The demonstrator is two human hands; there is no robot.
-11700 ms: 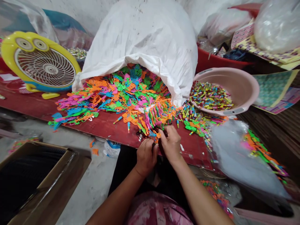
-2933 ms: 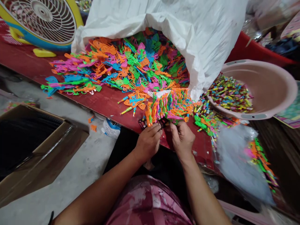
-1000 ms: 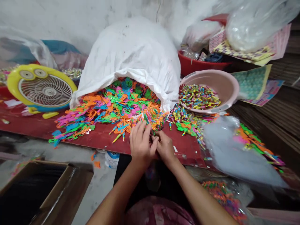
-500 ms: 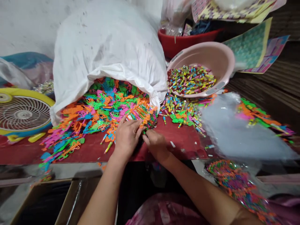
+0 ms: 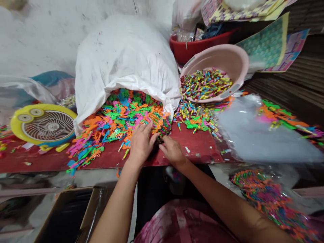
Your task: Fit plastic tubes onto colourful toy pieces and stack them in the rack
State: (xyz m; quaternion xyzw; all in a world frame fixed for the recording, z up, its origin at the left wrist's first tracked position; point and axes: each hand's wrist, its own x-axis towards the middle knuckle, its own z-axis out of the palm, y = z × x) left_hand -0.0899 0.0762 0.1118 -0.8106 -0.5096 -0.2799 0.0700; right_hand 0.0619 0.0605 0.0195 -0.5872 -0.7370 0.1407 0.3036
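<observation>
My left hand [image 5: 142,141] lies at the near edge of a colourful stack of small plastic pieces [image 5: 163,123], its fingers apart and reaching over the stack. Close on its right is my right hand [image 5: 172,148], fingers curled together beside the stack; what they pinch, if anything, is hidden. Behind and left spreads a loose pile of orange, green, blue and pink plastic pieces [image 5: 113,118], spilling from a white sack [image 5: 126,50]. A few striped short tubes [image 5: 126,153] lie left of my left hand.
A pink basin [image 5: 239,62] of small striped tubes stands back right, a red basin [image 5: 187,49] behind it. Clear plastic bags [image 5: 245,135] lie right. A yellow fan [image 5: 50,126] stands left. An open box [image 5: 68,212] is below the red table [image 5: 50,160].
The view has shifted, showing more of the fan at the left. My left hand's fingers have spread a little from the stack's near edge, and my right hand has moved slightly away from them.
</observation>
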